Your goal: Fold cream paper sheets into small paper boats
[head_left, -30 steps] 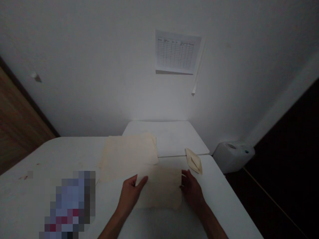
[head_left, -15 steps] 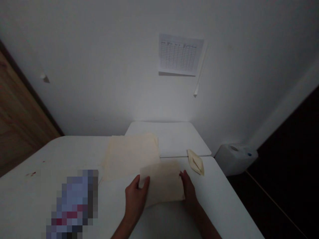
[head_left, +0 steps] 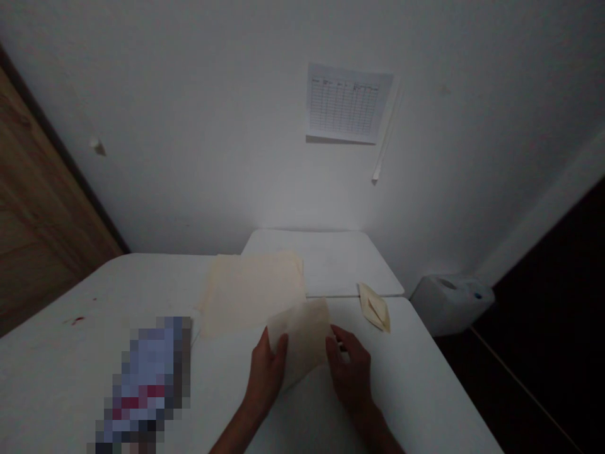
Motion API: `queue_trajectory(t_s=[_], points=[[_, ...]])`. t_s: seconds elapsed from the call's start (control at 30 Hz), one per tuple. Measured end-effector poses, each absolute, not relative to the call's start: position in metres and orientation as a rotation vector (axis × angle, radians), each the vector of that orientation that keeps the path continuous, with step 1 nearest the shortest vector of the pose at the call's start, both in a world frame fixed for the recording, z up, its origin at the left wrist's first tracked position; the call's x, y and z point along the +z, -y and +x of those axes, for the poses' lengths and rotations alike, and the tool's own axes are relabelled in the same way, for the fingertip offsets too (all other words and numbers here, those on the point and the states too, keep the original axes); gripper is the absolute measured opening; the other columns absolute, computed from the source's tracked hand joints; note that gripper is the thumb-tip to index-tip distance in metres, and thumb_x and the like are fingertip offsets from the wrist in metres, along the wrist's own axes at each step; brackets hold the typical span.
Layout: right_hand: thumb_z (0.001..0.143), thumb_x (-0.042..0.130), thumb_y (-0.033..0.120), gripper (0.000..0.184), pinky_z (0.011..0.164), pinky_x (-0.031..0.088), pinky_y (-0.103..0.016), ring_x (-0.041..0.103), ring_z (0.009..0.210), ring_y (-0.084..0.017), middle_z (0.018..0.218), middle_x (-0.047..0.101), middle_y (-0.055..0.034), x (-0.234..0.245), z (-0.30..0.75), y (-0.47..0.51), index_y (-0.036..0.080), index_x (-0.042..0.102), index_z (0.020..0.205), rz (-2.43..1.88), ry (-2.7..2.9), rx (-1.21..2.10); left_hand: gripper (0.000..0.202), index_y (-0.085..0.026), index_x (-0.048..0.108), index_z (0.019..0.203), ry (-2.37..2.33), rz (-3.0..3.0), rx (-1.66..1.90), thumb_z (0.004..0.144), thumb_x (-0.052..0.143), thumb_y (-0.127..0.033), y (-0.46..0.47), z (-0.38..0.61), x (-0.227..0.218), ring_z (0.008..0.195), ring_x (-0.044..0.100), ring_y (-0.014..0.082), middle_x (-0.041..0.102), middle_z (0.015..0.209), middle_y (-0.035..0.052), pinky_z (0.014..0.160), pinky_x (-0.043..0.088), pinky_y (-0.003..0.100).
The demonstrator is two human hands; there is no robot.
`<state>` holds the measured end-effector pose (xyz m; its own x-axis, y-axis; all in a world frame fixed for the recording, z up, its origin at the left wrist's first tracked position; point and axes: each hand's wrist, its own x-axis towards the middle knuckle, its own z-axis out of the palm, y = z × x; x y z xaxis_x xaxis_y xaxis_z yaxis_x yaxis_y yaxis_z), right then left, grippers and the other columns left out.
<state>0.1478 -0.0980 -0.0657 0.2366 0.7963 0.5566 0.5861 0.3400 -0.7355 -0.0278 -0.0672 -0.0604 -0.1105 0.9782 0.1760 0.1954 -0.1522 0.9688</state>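
A cream sheet of paper [head_left: 305, 337] is held up just above the table between my two hands. My left hand [head_left: 265, 372] grips its left edge, thumb in front and fingers behind. At the right edge, my right hand [head_left: 352, 369] is closed on the sheet with thumb and fingers. Beyond my left hand lies a pile of larger cream sheets [head_left: 255, 293], its near right corner partly covered by the held one. A small folded cream paper [head_left: 375, 307] rests on the table, a little beyond my right hand.
The white table [head_left: 401, 391] meets a second white tabletop [head_left: 331, 261] against the wall. A blurred-out blue item [head_left: 151, 372] lies at the left. A white plastic canister [head_left: 439, 309] stands past the right edge. A printed chart [head_left: 347, 104] hangs on the wall.
My right hand has moved left and changed its hold on the sheet, with fingers now curled at its right edge. The sheet has tilted and appears narrower. The view has shifted slightly.
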Motion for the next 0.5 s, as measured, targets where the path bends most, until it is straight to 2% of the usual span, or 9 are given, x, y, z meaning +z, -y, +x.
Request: queue_trajectory(t_s=[0.1,0.27,0.4,0.5], points=[[0.093,0.049,0.024,0.030,0.081,0.055,-0.036,0.064,0.098,-0.022,0.112,0.068,-0.0105,-0.069,0.144,0.100,0.019,0.061,0.120,-1.192,1.682,0.100,0.048,-0.013,0.060,0.115,-1.238,1.386,1.301,0.086,0.053,-0.051,0.068,-0.028,-0.061,0.100,0.065,0.0306,0.070,0.108,0.0137,0.087,0.052,0.041],[0.095,0.042,0.014,0.038,0.085,0.054,-0.038,0.063,0.099,-0.022,0.117,0.066,-0.0121,-0.076,0.142,0.098,0.016,0.052,0.131,-1.247,1.764,-0.106,0.051,-0.011,0.062,0.114,-1.164,1.317,1.271,0.088,0.048,-0.054,0.068,-0.030,-0.063,0.098,0.065,0.0295,0.070,0.108,0.0133,0.087,0.051,0.040],[0.091,0.049,0.023,0.048,0.092,0.050,-0.045,0.056,0.115,-0.029,0.135,0.053,-0.0166,-0.066,0.136,0.104,0.013,0.045,0.137,-1.309,1.990,-0.127,0.058,-0.011,0.064,0.110,-1.091,1.308,1.258,0.086,0.048,-0.061,0.068,-0.030,-0.067,0.090,0.066,0.0281,0.071,0.103,0.0140,0.079,0.053,0.037],[0.086,0.054,0.030,0.063,0.101,0.043,-0.048,0.043,0.130,-0.032,0.145,0.040,-0.0197,-0.056,0.131,0.111,0.008,0.036,0.143,-1.214,2.180,-0.055,0.060,-0.011,0.067,0.103,-1.101,1.303,1.268,0.080,0.052,-0.065,0.067,-0.029,-0.066,0.080,0.067,0.0268,0.073,0.092,0.0121,0.072,0.054,0.035]])
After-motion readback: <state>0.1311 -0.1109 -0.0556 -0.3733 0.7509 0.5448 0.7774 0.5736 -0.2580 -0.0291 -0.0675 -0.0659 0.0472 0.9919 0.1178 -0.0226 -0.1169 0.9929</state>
